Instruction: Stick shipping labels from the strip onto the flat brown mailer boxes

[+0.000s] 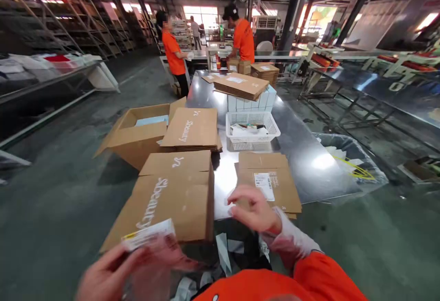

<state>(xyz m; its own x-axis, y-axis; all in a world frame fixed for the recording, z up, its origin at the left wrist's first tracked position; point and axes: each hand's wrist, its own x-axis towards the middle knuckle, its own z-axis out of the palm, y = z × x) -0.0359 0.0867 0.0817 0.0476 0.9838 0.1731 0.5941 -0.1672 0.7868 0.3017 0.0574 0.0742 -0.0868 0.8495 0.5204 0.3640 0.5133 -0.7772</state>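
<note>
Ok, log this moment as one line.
left hand: holding white label, blurred | right hand: curled, near labelled cardboard | metal table: white basket, cardboard stacks

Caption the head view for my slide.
Left hand holds a white label near stacked cardboard; right hand hovers by labelled flat cartons.

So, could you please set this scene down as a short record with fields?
Left hand: holding a printed label, somewhat blurred
Right hand: apparently empty, fingers curled, near a labelled flattened carton
Surface: metal table
Container: white perforated plastic basket, mixed contents
Left side: "beauty"-printed cartons, an open carton
Background: orange-shirted co-workers
</note>
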